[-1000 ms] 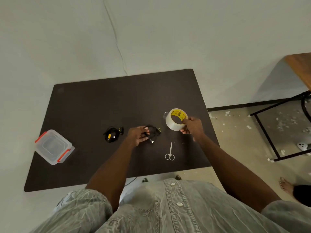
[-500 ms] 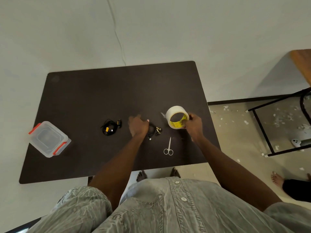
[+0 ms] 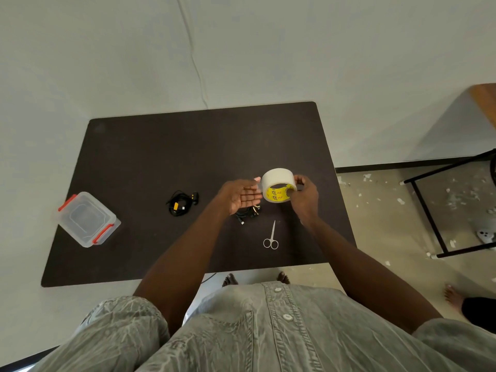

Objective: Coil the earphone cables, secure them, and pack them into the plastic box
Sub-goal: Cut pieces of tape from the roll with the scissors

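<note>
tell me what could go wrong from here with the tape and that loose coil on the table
1. The coiled cable lies unheld under the open left hand, so it may spring loose before tape reaches it.
2. The right hand grips the tape roll; pulled tape could fold onto itself.
3. The scissors need a free hand.

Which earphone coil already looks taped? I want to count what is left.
The coil lying alone between the plastic box and the left hand; it shows a yellow band. The other bundle, beneath that hand, shows none.

two cable coils [image 3: 182,206]; one box [image 3: 88,219], one tape roll [image 3: 277,185]
</note>
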